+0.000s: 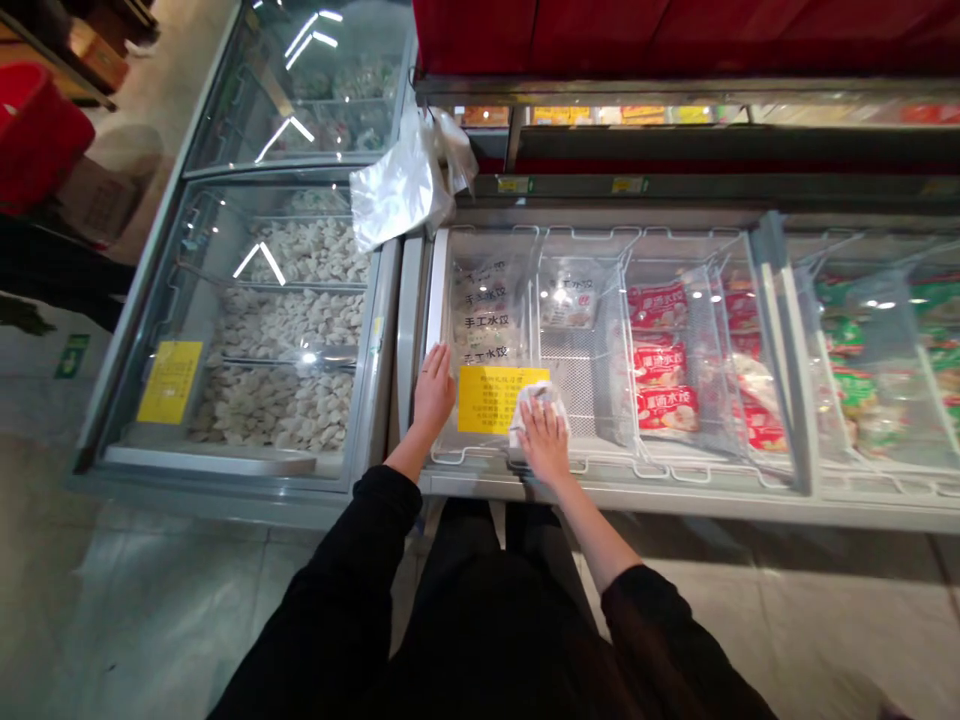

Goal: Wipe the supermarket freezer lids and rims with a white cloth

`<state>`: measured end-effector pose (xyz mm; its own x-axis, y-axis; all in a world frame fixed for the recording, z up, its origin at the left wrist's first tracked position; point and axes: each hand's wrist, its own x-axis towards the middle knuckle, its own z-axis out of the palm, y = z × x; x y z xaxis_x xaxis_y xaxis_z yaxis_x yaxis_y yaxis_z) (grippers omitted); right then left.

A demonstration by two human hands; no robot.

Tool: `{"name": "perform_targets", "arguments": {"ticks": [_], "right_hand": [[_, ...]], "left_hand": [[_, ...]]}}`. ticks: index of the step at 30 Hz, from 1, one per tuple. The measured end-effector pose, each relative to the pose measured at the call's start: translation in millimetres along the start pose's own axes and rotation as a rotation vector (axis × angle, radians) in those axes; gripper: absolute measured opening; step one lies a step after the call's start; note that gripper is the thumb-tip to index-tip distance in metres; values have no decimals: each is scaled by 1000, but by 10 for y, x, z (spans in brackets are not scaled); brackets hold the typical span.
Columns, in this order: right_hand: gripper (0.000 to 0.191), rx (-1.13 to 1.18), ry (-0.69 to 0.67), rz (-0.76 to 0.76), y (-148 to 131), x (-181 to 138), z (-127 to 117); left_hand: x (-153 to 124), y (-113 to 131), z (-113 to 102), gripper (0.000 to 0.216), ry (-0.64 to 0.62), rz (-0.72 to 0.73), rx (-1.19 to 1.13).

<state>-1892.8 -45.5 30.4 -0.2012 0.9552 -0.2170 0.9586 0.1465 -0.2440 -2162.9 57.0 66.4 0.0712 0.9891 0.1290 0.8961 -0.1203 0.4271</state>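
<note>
My right hand (546, 440) holds a white cloth (557, 397) down against the glass lid of a chest freezer, fingers spread over it. The cloth overlaps the right end of a yellow notice (487, 400) with dark writing. My left hand (436, 388) rests with fingers extended on the lid's pale left frame (437, 290), holding nothing. Beneath the glass lie clear bags of dumplings (484, 310) with black lettering, beside another clear bag (570, 297) in the neighbouring wire basket.
Red dumpling packets (664, 355) and green packets (851, 385) fill baskets to the right. Another freezer (375, 400) at left contains loose white dumplings (289, 320). Plastic bags (409, 185) hang at the corner. A red bucket (41, 135) stands far left.
</note>
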Motion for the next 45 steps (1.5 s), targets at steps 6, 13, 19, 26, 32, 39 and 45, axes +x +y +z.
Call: {"name": "perform_targets", "arguments": {"ticks": [6, 13, 19, 26, 32, 39, 45], "right_hand": [[55, 13, -181, -367, -94, -363, -75], [65, 10, -118, 121, 1059, -589, -239], [75, 147, 79, 530, 1330, -710, -187], [74, 93, -29, 254, 133, -504, 220], [67, 65, -127, -143, -218, -560, 127], [63, 10, -112, -13, 721, -649, -69], [68, -33, -162, 229, 1773, -915, -324]], "left_hand": [[-805, 207, -12, 66, -222, 74, 9], [-1531, 249, -58, 68, -373, 30, 4], [-1551, 377, 120, 67, -412, 124, -36], [-1394, 596, 419, 67, -416, 116, -76], [-1444, 605, 343, 66, -449, 142, -39], [-1349, 769, 435, 68, -454, 177, 3], [-1083, 1339, 668, 64, -499, 272, -26]]}}
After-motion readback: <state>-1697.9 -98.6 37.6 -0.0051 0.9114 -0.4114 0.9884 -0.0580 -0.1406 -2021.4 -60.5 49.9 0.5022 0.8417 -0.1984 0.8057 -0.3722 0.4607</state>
